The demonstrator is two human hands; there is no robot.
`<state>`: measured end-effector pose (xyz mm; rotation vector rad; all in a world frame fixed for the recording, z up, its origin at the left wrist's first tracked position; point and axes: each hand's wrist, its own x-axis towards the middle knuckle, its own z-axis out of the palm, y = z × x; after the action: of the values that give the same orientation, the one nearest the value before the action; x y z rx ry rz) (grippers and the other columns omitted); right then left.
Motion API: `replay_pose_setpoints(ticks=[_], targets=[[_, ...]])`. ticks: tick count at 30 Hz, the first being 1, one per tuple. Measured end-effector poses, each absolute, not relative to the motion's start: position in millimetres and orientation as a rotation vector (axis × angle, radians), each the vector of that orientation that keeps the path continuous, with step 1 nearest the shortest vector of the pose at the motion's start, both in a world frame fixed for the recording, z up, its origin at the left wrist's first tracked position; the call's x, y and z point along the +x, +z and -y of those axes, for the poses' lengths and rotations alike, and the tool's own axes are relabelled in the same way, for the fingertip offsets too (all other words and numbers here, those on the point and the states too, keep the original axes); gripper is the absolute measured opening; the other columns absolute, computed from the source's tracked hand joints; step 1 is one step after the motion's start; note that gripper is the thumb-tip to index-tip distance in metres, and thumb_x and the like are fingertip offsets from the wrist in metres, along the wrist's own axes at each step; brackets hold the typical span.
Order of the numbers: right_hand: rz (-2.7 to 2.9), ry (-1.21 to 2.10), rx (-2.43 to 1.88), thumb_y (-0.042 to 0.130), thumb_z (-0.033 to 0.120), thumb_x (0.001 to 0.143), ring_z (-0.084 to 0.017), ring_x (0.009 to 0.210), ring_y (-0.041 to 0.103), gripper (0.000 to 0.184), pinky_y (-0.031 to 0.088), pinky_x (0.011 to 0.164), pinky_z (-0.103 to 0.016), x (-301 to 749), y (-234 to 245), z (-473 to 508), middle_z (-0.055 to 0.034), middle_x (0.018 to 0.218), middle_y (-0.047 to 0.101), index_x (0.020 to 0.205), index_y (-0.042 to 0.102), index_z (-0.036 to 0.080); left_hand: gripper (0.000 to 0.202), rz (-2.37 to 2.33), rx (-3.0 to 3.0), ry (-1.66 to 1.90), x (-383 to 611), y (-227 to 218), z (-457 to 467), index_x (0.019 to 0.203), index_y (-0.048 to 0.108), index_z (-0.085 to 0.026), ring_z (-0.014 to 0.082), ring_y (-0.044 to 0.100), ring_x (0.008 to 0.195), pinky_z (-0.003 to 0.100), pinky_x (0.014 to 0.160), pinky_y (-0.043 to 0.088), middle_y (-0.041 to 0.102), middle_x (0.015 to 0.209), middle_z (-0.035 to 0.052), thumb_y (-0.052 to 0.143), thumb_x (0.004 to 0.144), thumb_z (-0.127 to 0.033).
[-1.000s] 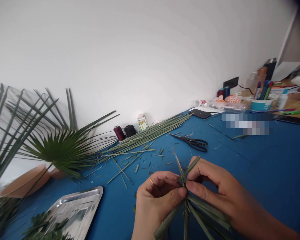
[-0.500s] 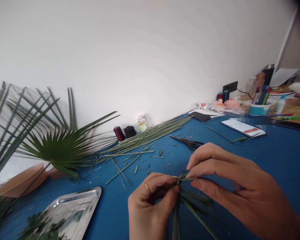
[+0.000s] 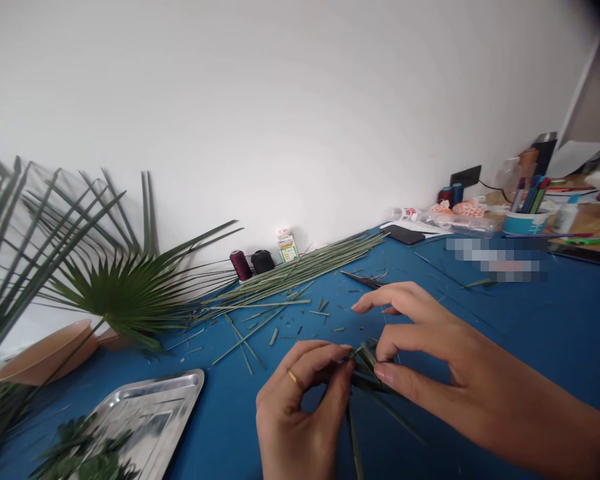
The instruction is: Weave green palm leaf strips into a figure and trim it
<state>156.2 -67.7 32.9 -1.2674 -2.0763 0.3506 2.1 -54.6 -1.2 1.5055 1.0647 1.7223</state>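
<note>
Between my two hands is a small bundle of green palm leaf strips (image 3: 367, 383), some hanging down toward the front edge of the view. My left hand (image 3: 305, 400), with a gold ring on one finger, pinches the bundle's top end between thumb and fingertips. Thumb and index finger of my right hand (image 3: 430, 360) grip a strip just to the right, while its other fingers lift away. Behind the right fingers lie black scissors (image 3: 364, 280), partly hidden. Cut leaf bits (image 3: 274, 336) are scattered on the blue table beyond the left hand.
A pile of long strips (image 3: 300, 267) runs along the wall, with thread spools (image 3: 240, 265) behind it. Fan palm leaves (image 3: 115, 287) and an orange bowl (image 3: 50, 353) stand left. A metal tray (image 3: 193, 393) holds green pieces. A pen cup (image 3: 525, 223) is at right.
The right hand has shifted its pinch lower onto a strip, and its upper fingers have opened and spread leftward. The left hand keeps hold of the bundle. The view has shifted slightly.
</note>
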Motion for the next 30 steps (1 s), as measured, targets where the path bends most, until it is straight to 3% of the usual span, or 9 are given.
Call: replay_pose_setpoints(ticks=[7,17,21,27,30], targets=[[2.083,0.328,-1.282,0.051,0.022,0.077,-0.026,0.118,0.033,0.017,0.034,0.093,-0.043,153.5,37.5,68.3,-0.0038,0.119,0.045,0.062,0.058,0.022,0.022,-1.062,1.439,1.696,2.9,-2.3,54.2,0.061,0.068,-0.023,0.0115,0.059,0.061,0.016,0.056,0.049,0.066,0.065,-0.0031,0.069,0.055,-0.001],[2.040,0.456,-1.228,0.049,0.031,0.081,-0.025,0.117,0.034,0.017,0.035,0.092,-0.042,156.6,28.9,60.0,-0.0042,0.120,0.046,0.071,0.061,0.022,0.028,-0.974,1.610,1.839,2.2,-8.4,55.6,0.070,0.067,-0.024,0.0122,0.059,0.065,0.017,0.060,0.048,0.065,0.068,-0.0028,0.066,0.059,0.002],[1.965,0.662,-1.221,0.052,0.036,0.080,-0.023,0.115,0.039,0.019,0.034,0.092,-0.039,158.8,27.7,54.6,-0.0037,0.118,0.048,0.073,0.062,0.022,0.035,-0.865,1.777,1.889,0.1,-11.4,52.8,0.076,0.067,-0.025,0.0143,0.060,0.069,0.020,0.063,0.049,0.066,0.073,-0.0019,0.063,0.060,0.006],[1.779,1.098,-1.181,0.058,0.023,0.075,-0.022,0.105,0.050,0.015,0.040,0.085,-0.035,156.8,37.1,51.9,-0.0039,0.106,0.057,0.062,0.061,0.018,0.042,-0.774,1.844,1.927,0.5,-11.0,49.5,0.078,0.068,-0.027,0.0150,0.060,0.066,0.023,0.061,0.048,0.067,0.072,-0.0016,0.063,0.058,0.010],[1.686,1.135,-1.095,0.057,0.026,0.078,-0.020,0.107,0.048,0.014,0.039,0.089,-0.032,152.3,35.0,53.8,-0.0043,0.108,0.055,0.066,0.060,0.017,0.042,-0.747,1.831,1.911,1.3,-9.3,50.7,0.078,0.068,-0.026,0.0147,0.061,0.067,0.022,0.061,0.048,0.066,0.073,-0.0014,0.062,0.059,0.010]])
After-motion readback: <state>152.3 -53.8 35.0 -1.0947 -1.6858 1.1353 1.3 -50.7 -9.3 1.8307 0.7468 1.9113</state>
